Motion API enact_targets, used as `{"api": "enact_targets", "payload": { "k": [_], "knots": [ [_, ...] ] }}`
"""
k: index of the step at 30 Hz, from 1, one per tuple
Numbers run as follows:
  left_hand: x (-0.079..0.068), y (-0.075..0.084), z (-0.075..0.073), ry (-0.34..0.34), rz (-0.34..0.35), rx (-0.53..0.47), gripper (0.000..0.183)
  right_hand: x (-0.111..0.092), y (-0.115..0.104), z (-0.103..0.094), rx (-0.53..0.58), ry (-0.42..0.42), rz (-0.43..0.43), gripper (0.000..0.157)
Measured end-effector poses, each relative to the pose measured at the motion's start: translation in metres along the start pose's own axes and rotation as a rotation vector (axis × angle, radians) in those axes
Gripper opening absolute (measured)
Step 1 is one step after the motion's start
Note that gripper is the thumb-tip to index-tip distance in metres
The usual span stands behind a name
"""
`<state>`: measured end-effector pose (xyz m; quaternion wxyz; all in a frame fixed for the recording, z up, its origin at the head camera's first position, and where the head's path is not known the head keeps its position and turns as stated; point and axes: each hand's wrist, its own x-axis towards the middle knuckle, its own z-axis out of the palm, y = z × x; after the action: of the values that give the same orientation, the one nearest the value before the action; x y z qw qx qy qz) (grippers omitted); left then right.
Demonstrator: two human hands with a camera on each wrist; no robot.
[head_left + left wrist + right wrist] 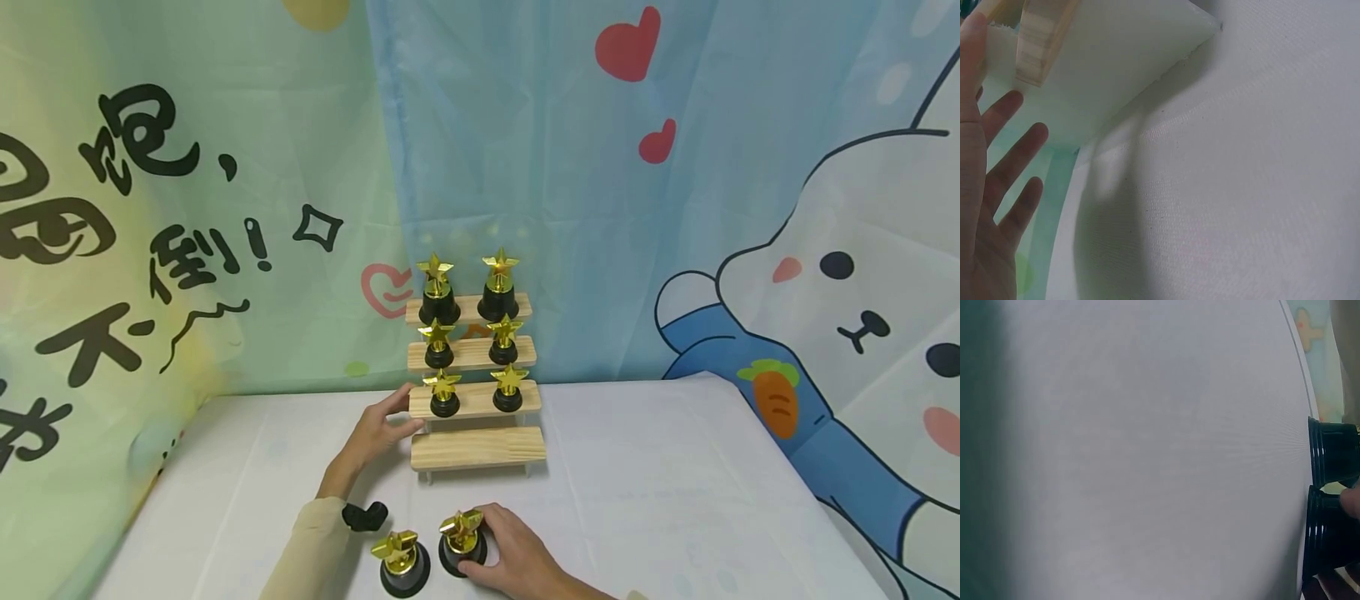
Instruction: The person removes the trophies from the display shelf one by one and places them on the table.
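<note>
- The right hand (517,554) sits at the near edge of the worktop (675,500), fingers and thumb curled round the black base of a gold star trophy (461,542), which stands upright on the cloth
- A second trophy (402,562) stands just to its left, close beside it and untouched; in the right wrist view the two black bases (1332,506) sit nearly against each other
- The left hand (378,433) lies with fingers straight and spread, holding nothing, its fingertips against the left end of the wooden stepped stand (476,400) near the middle of the worktop; the left wrist view shows the fingers (1004,162) beside the pale wood
- Six trophies already stand in pairs on the upper three steps; the lowest step (477,447) is bare
- As a judgement: lift the held trophy straight up by its base so it does not knock its neighbour, keep it upright, and let the left hand steady the stand, since the small trophies above look easy to topple
- A small black object (365,517) lies by the left sleeve (311,550)
- The worktop is covered in a white cloth, faintly creased
- Behind hangs a backdrop (750,208) with hearts, black lettering and a cartoon rabbit with a carrot
</note>
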<state>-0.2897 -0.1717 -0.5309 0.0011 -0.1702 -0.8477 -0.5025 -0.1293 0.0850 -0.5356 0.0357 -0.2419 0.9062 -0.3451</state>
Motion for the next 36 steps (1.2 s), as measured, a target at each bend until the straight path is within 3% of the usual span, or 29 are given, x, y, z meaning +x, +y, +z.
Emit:
{"api": "enact_targets", "payload": {
  "k": [6,12,17,22,27,32,36],
  "knots": [
    [-0.001,0.000,0.000,-0.002,-0.002,0.009,0.073,0.000,-0.001,-0.001,0.011,-0.038,0.005,0.054],
    [-0.002,0.000,0.000,-0.002,-0.005,0.007,0.072,0.001,-0.003,-0.008,0.085,-0.139,0.075,0.069],
    [-0.003,0.001,0.000,-0.004,-0.011,0.007,0.072,0.001,-0.003,-0.016,0.154,-0.133,0.066,0.075],
    [-0.004,0.002,0.000,-0.003,-0.016,0.008,0.072,0.002,-0.003,-0.027,0.239,-0.079,0.066,0.068],
    [-0.004,0.002,0.000,-0.005,-0.004,0.013,0.072,0.001,0.000,-0.033,0.252,0.009,0.050,0.051],
    [-0.003,0.003,-0.001,-0.003,0.003,0.006,0.072,0.002,0.003,-0.039,0.268,0.152,0.072,0.030],
    [-0.001,0.003,-0.001,-0.001,0.000,0.003,0.072,0.011,0.007,-0.049,0.278,0.289,0.069,0.021]
  ]
}}
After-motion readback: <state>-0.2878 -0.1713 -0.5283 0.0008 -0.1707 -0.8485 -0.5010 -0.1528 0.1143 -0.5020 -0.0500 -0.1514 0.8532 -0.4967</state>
